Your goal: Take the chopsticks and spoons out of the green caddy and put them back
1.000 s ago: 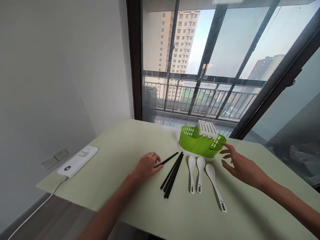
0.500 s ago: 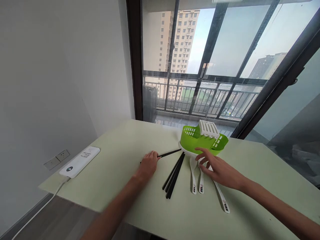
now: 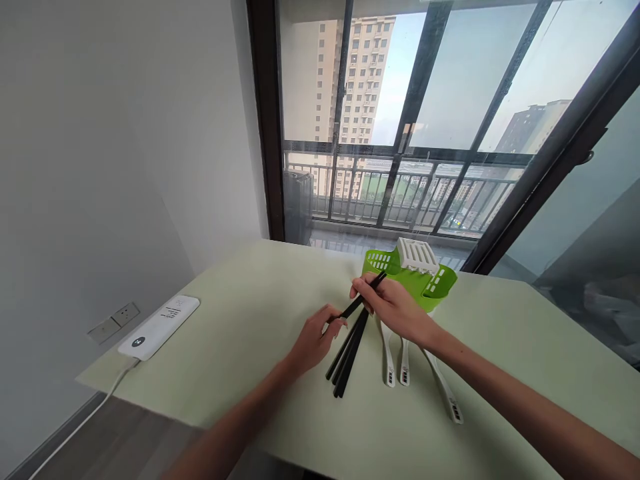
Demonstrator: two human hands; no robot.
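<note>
Left hand (image 3: pixel 314 340) is lifted just above the table (image 3: pixel 260 293), fingers curled together, pinching the near end of a single black chopstick (image 3: pixel 356 303). Right hand (image 3: pixel 395 308) pinches the same chopstick toward its far end, thumb and forefinger closed on it. The chopstick runs on a slant between the two hands, clear of the table, its far tip showing against the green holder (image 3: pixel 435 288). How much of the shaft lies inside each grip cannot be made out.

The remaining chopsticks (image 3: pixel 346 360) lie bunched on the table just below the held one; they overlap, so their count cannot be read. Their far ends are hidden behind the right hand.

Three white spoons (image 3: pixel 404 365) lie to the right of that bunch. Their bowls are covered by the right hand and wrist; only the handles show. The marks on the handle ends are too small to read.

The green holder stands at the far side of the table with a white slotted insert (image 3: pixel 417 255); its near wall is partly hidden by the right hand.

A white power strip (image 3: pixel 160 327) lies at the left edge, its cable running off the table and out of the view.
</note>
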